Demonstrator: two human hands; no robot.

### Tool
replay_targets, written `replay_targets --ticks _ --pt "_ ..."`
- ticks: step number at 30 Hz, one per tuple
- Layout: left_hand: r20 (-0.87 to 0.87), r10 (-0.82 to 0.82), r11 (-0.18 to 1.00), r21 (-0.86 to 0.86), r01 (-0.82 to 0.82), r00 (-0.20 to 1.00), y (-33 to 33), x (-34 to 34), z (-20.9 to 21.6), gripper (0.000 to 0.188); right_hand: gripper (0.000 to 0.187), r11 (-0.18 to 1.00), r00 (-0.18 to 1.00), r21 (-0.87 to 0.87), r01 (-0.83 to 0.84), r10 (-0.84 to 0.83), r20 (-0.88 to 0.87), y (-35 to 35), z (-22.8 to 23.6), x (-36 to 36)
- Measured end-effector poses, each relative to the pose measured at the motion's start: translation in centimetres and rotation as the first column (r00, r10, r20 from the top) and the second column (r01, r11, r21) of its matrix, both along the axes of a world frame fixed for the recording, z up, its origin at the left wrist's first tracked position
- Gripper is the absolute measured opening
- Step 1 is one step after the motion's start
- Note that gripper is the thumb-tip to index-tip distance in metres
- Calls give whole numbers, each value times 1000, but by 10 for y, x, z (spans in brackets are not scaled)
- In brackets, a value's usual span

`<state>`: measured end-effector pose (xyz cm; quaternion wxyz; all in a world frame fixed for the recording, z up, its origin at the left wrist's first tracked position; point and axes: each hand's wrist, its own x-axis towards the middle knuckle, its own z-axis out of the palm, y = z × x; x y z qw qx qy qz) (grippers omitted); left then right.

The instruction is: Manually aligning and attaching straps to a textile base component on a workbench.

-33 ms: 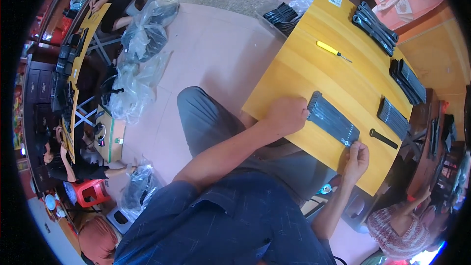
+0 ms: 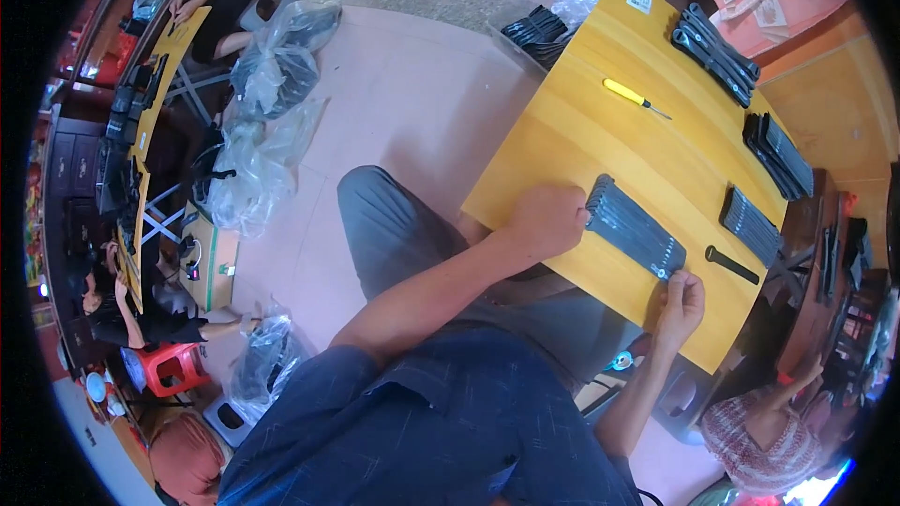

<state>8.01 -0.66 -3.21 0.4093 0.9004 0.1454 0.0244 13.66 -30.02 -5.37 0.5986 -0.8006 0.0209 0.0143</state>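
Observation:
On the yellow wooden table lies a fanned row of flat black strips (image 2: 636,227), close side by side, with small white marks along their right ends. My left hand (image 2: 551,218) is closed at the left end of the nearest strip; its fingertips are partly hidden. At the right end of that same strip, my right hand (image 2: 682,307) pinches with thumb and fingers. A single short black strip (image 2: 732,264), rolled or folded narrow, lies just right of the row. Farther back rests a yellow-handled screwdriver-like tool (image 2: 625,91) with a thin metal tip.
Along the table's (image 2: 534,150) right side sit a small row of black strips (image 2: 752,225), a stack (image 2: 780,157) and a larger bundle (image 2: 716,54). A bin of black strips (image 2: 539,36) stands beyond the left edge. Other people work at a table on the far left.

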Motion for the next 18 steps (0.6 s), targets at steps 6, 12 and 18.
replay_targets --ticks 6,12,18 --pt "-7 -60 998 -30 60 998 3 -2 2 24 12 1000 1000 1 2 -2 10 3 -1 -1" --pt "13 -12 999 -30 12 1000 1 -2 -2 20 6 998 1000 63 5 -4 -19 3 -1 -1" --pt "-61 -50 998 -36 48 997 4 -1 6 22 8 999 1000 23 24 -24 -16 7 5 -4"
